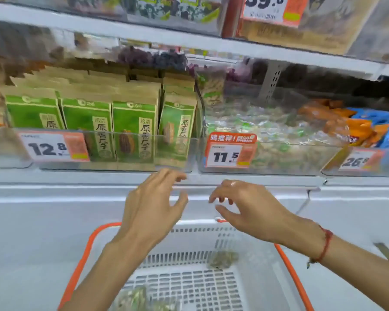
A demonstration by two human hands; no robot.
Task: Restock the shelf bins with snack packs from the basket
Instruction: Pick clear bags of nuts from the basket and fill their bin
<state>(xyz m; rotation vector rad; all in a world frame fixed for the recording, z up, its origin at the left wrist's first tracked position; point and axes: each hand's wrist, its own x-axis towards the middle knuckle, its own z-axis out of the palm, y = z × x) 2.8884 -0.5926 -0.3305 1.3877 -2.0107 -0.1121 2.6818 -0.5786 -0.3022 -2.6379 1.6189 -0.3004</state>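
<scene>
A white plastic basket (pixel 263 277) with an orange rim sits below me, almost bare. One small snack pack (pixel 222 259) lies on its floor, and a few more packs (pixel 139 299) show at the near edge. My left hand (pixel 151 205) and my right hand (pixel 247 207) hover above the basket, just under the shelf edge, fingers spread and holding nothing. Straight above them a clear bin (pixel 112 167) holds upright green seed bags (pixel 133 131). To its right, a second bin (pixel 290 169) is filled with small clear-wrapped snack packs (pixel 256 126).
Price tags read 12.8 (pixel 54 148), 11.5 (pixel 230 156) and 26 (pixel 357 161). Orange and blue packs (pixel 357 129) fill the far-right bin. A white shelf front (pixel 54 194) runs across below the bins. Another shelf with goods hangs overhead.
</scene>
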